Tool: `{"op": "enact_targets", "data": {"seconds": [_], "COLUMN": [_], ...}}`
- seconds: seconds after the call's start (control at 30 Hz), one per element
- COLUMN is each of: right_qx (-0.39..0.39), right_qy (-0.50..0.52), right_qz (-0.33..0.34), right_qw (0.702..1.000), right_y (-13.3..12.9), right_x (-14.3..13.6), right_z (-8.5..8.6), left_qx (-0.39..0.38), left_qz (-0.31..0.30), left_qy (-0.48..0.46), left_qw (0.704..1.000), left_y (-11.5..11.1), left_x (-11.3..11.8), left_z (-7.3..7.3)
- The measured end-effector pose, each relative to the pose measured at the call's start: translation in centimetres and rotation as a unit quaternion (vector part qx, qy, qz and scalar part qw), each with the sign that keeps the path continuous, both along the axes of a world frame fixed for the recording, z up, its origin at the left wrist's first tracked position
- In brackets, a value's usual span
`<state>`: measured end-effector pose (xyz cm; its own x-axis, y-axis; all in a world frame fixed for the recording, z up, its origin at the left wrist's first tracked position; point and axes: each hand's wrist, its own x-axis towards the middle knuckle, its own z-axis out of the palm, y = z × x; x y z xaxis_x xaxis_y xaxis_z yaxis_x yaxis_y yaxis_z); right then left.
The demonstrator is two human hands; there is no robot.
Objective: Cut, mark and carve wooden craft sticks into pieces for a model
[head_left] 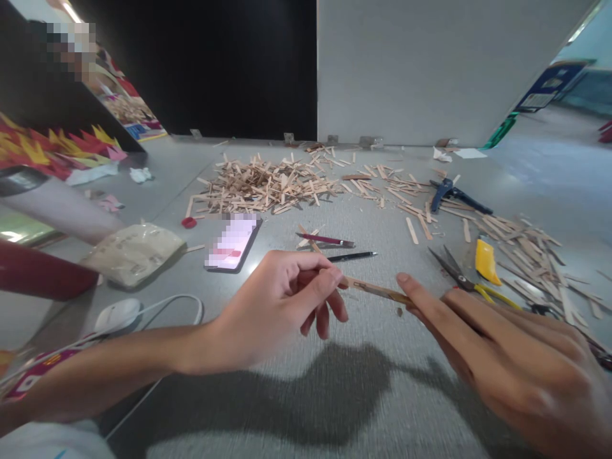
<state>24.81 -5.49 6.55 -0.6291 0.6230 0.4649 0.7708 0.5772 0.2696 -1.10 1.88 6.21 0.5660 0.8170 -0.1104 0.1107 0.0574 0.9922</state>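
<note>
A thin wooden craft stick is held nearly level above the grey table, with a small outlined mark near its left part. My left hand pinches its left end between thumb and forefinger, the other fingers curled loosely below. At the right end, my right hand grips the stick with its fingertips; its thumb is hidden. Just beyond the stick lie a dark red pen and a black pen. Scissors with yellow handles rest near my right hand, beside a yellow cutter-like tool.
A large heap of wooden sticks lies at the back, with more sticks scattered at right. Blue-handled cutters lie among them. A phone, plastic packet, white earbud case with cable and bottles occupy the left.
</note>
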Motion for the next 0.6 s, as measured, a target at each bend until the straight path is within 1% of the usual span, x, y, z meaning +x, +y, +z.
{"op": "enact_targets", "data": {"seconds": [0.07, 0.13, 0.2, 0.23, 0.27, 0.3, 0.37, 0.43, 0.47, 0.53, 0.6], "right_qx": [-0.008, -0.014, -0.049, -0.084, -0.129, -0.18, -0.281, -0.357, -0.385, -0.428, -0.446], "right_qy": [0.003, 0.03, 0.097, 0.145, 0.199, 0.254, 0.346, 0.41, 0.431, 0.449, 0.448], "right_qz": [0.002, 0.0, -0.011, -0.02, -0.031, -0.042, -0.064, -0.082, -0.09, -0.102, -0.11], "right_qw": [1.0, 0.999, 0.994, 0.986, 0.971, 0.949, 0.893, 0.835, 0.811, 0.778, 0.767], "right_y": [0.0, 0.1, 0.3, 0.5, 0.7, 0.9, 1.2, 1.6, 1.7, 1.9, 2.1], "right_x": [0.3, 0.3, 0.0, -0.3, -0.6, -0.9, -1.4, -1.6, -1.7, -1.8, -1.8], "right_z": [-0.5, -1.0, -1.3, -1.3, -1.3, -1.1, -0.5, 0.0, 0.1, 0.1, -0.2], "left_qx": [-0.017, -0.039, -0.058, -0.063, -0.064, -0.062, -0.055, -0.051, -0.05, -0.048, -0.051], "left_qz": [-0.007, -0.014, -0.015, -0.013, -0.009, -0.004, -0.001, -0.006, -0.01, -0.014, -0.021], "left_qy": [-0.007, -0.021, -0.036, -0.042, -0.046, -0.049, -0.057, -0.062, -0.064, -0.067, -0.07], "left_qw": [1.0, 0.999, 0.998, 0.997, 0.997, 0.997, 0.997, 0.997, 0.997, 0.996, 0.996], "left_y": [0.1, 0.3, 0.4, 0.4, 0.4, 0.4, 0.3, 0.2, 0.1, 0.0, 0.0], "left_x": [-0.1, -0.1, 0.0, 0.1, 0.1, 0.2, 0.3, 0.3, 0.3, 0.4, 0.4], "left_z": [-0.1, -0.2, -0.4, -0.6, -0.7, -0.8, -0.9, -0.9, -0.9, -0.9, -1.1]}}
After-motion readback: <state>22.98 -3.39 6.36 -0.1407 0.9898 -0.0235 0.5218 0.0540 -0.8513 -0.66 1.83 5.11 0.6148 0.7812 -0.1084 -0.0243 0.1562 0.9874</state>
